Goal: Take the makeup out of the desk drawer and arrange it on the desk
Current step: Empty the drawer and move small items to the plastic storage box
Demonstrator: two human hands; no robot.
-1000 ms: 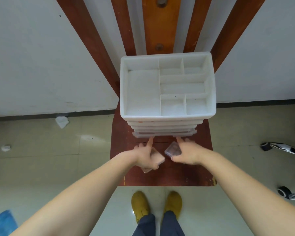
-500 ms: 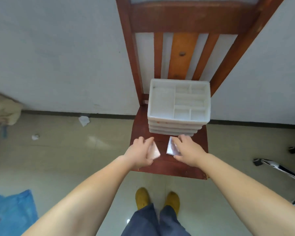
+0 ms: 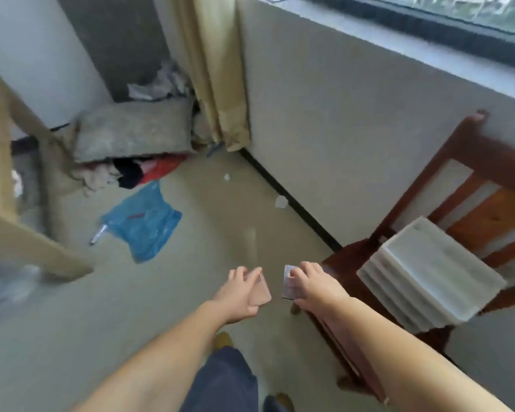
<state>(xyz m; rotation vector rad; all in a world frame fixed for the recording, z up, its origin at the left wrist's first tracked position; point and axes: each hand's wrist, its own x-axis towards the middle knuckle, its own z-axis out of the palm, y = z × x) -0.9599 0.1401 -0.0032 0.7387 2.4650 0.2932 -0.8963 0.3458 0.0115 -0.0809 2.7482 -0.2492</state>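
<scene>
My left hand grips a flat pink makeup case by its edges. My right hand holds a flat clear makeup case, fingers curled over its top. Both hands hang over the floor, close together, left of the chair. The white plastic drawer organizer stands on the wooden chair at the right, blurred. Part of a light wooden desk shows at the left edge.
A blue plastic bag lies on the floor ahead. A pile of cloth and cushions fills the far corner beside a curtain. Small paper scraps lie along the wall's base.
The view has swung left, away from the chair toward the desk side. Both hands have come off the chair seat with the two cases and now hover over the floor.
</scene>
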